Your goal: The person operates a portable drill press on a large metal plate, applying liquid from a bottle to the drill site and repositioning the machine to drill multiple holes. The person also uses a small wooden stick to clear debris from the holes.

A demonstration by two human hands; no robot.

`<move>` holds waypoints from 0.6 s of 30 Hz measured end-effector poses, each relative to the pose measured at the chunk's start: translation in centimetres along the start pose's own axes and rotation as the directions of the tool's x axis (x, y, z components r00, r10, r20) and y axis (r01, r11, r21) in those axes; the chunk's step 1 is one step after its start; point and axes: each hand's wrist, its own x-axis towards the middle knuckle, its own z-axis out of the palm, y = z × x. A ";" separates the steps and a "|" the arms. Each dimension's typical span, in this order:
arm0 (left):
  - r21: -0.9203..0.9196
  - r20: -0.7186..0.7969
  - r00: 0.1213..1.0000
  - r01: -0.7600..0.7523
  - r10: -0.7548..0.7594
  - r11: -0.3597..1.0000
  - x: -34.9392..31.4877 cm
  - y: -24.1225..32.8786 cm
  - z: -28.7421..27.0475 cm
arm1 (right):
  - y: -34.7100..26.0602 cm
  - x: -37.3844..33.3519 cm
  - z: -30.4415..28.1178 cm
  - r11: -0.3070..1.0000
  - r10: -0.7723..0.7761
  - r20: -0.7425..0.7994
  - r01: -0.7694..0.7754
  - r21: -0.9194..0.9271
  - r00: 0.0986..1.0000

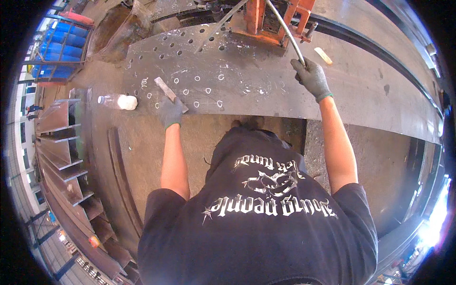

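A large dark steel plate (pixel 278 97) stretches across in front of me, with drilled round holes at its far left and white chalk circles nearer me. My left hand (pixel 171 114), in a grey glove, is closed on a short flat metal bar (pixel 166 89) over the plate's near edge, by the chalk circles. My gloved right hand (pixel 312 80) grips the lower end of a long metal lever rod (pixel 285 29). That rod slants up to an orange machine (pixel 252 21) standing on the plate. The machine's upper part is cut off by the frame.
A clear bottle (pixel 110 101) with a whitish end lies left of my left hand. Beyond my right hand is a small pale yellow piece (pixel 323 55). Steel beams (pixel 61 159) are stacked at the left, and blue drums (pixel 64 45) sit in a rack at the far left.
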 end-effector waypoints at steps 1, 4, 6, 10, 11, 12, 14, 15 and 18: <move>-0.035 -0.014 1.000 0.019 -0.019 0.999 0.0 -0.1 -0.5 | -0.2 -0.1 -0.7 0.999 0.039 0.030 -0.040 0.017 0.999; -0.123 -0.056 0.998 -0.008 0.001 0.992 -0.8 1.0 -1.3 | -0.8 -0.9 -1.6 0.998 0.030 -0.024 -0.031 -0.050 0.999; -0.182 -0.084 0.996 -0.054 0.039 0.982 -1.6 1.2 -1.5 | -1.1 -1.2 -2.1 0.982 -0.020 -0.084 0.004 -0.189 0.996; -0.403 -0.202 0.974 -0.182 0.106 0.897 -1.8 0.7 -2.0 | -1.8 -6.0 2.3 0.969 -0.166 -0.240 0.113 -0.218 0.957; -0.463 -0.239 0.964 -0.219 0.117 0.859 -2.0 0.1 -2.1 | -3.8 -7.7 3.6 0.967 -0.179 -0.232 0.127 -0.222 0.956; -0.473 -0.227 0.967 -0.211 0.113 0.856 -2.1 0.8 -3.1 | -6.2 -9.3 4.5 0.964 -0.194 -0.229 0.141 -0.226 0.954; -0.492 -0.204 0.971 -0.210 0.123 0.845 -1.6 4.1 -7.2 | -9.1 -11.2 5.7 0.961 -0.157 -0.223 0.096 -0.260 0.962; -0.498 -0.245 0.959 -0.249 0.141 0.830 -1.3 4.9 -8.4 | -10.0 -11.9 6.4 0.963 -0.135 -0.222 0.075 -0.260 0.966; -0.513 -0.373 0.907 -0.377 0.195 0.771 -0.6 7.7 -11.7 | -12.8 -13.4 6.2 0.964 -0.103 -0.168 0.058 -0.258 0.980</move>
